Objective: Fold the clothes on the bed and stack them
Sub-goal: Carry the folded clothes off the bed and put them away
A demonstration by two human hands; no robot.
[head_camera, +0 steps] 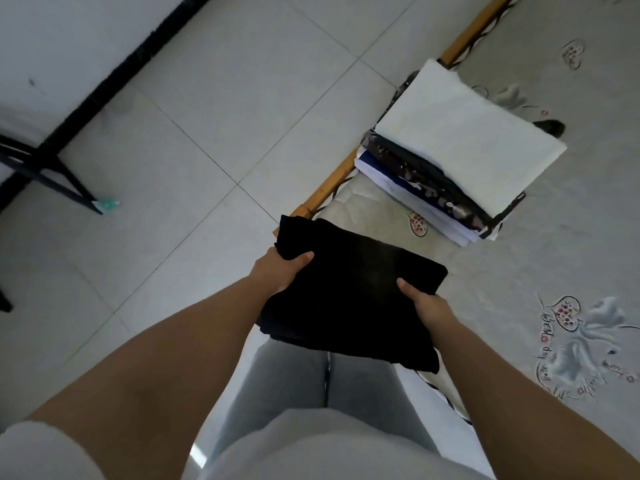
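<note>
A folded black garment (pixel 349 289) is held flat in front of me over the bed's near corner. My left hand (pixel 280 271) grips its left edge, thumb on top and fingers underneath. My right hand (pixel 426 303) grips its right edge the same way. Farther along the bed (pixel 571 237) lies a stack of folded clothes (pixel 429 188). A folded white piece (pixel 467 136) tops it, with dark patterned and blue-and-white layers beneath.
The bed has a pale printed cover and a wooden side rail (pixel 332 181) along its left edge. Grey floor tiles (pixel 194 140) spread to the left. A black metal frame (pixel 52 168) stands at the far left by the wall.
</note>
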